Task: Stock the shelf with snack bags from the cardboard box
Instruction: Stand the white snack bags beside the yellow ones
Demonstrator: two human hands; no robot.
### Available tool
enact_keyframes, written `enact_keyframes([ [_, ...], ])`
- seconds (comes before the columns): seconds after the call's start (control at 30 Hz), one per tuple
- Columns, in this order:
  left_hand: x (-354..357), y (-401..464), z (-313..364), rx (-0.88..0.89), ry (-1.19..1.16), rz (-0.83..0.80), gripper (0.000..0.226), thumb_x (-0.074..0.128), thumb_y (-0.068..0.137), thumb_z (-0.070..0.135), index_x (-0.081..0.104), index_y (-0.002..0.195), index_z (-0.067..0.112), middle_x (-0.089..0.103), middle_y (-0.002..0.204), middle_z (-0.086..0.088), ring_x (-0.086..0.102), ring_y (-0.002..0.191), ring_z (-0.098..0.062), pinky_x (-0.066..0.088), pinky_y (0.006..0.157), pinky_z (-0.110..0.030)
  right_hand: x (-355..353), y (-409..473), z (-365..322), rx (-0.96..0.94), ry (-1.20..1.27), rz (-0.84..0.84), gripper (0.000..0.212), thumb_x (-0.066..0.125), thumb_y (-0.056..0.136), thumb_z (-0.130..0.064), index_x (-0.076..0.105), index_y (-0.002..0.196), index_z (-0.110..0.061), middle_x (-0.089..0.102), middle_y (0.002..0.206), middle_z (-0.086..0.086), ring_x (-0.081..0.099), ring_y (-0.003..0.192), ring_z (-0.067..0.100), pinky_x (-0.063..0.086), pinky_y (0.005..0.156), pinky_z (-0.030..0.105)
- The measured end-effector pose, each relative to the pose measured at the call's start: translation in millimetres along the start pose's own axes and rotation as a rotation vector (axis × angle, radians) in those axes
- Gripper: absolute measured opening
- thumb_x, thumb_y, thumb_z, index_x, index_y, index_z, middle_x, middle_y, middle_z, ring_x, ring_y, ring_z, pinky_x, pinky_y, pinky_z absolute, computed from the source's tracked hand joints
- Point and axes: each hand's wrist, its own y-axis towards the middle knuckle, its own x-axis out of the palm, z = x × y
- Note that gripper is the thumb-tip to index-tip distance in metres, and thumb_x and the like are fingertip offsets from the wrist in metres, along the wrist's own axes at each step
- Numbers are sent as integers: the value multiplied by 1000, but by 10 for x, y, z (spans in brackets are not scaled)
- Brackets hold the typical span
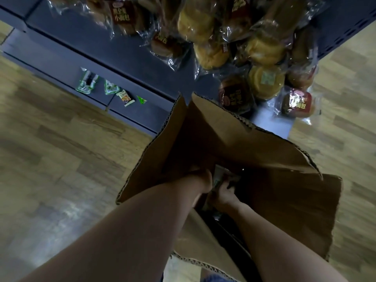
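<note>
Both arms deep in the open brown cardboard box (254, 151): right hand (223, 195) seemingly pinching a pale snack bag (219, 176), left hand (204, 180) too hidden to tell. Better to lift gently, clear of the flaps.

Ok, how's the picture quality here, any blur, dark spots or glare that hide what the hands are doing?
Head view: the cardboard box interior is in deep shadow, so the left hand and right hand are dim and the pale packet between them is hard to read; the floor smears with motion blur; the bread bags on the shelf show glare; wide-angle tilt bends the shelf lines.

Wood-grain floor (50, 151) spreads left of the grip and beyond; a scrap of blue cloth (213, 278) lies below it.
</note>
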Motion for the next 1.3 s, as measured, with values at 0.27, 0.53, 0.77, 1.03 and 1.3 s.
enact_keyframes([
  [0.27, 147, 248, -21, 35, 100, -8, 44, 33, 98, 16, 35, 139, -2, 35, 144, -25, 35, 134, -36, 29, 112, -39, 64, 86, -131, -10, -202, 72, 83, 48, 96, -22, -15, 147, -3, 0, 149, 34, 24, 136, 49, 32, 107, 44],
  [0.53, 154, 410, -74, -26, 10, -94, 41, 24, 101, 11, 32, 137, -7, 36, 143, -25, 35, 132, -37, 29, 108, -35, -86, 142, -32, -160, -15, 174, 58, 42, 100, -19, 13, 149, -8, 23, 153, 18, 31, 137, 31, 28, 95, 16],
  [0.77, 101, 276, 27, 3, -239, -53, 42, 28, 102, 6, 27, 139, -13, 28, 148, -26, 26, 139, -38, 19, 114, -29, -330, -39, -153, -122, 258, 77, 40, 64, 78, -13, 63, 117, -10, 67, 109, 13, 66, 97, 28, 56, 81, 34],
  [1.03, -181, 44, 113, -10, -526, 98, 46, 35, 102, 13, 26, 144, -2, 26, 152, -19, 29, 139, -28, 18, 106, -25, -459, -555, -426, -269, 593, 35, 53, 66, 75, 10, 53, 124, -6, 60, 107, 10, 57, 95, 20, 46, 66, 23],
  [1.3, -626, -582, 107, 49, -707, 15, 34, 54, 94, 22, 57, 125, 8, 59, 127, -14, 58, 102, -24, 50, 78, -35, -578, -1158, -431, -455, 576, 216, 65, 60, 72, 8, 47, 133, -8, 53, 121, -2, 51, 121, 17, 40, 97, 20],
])
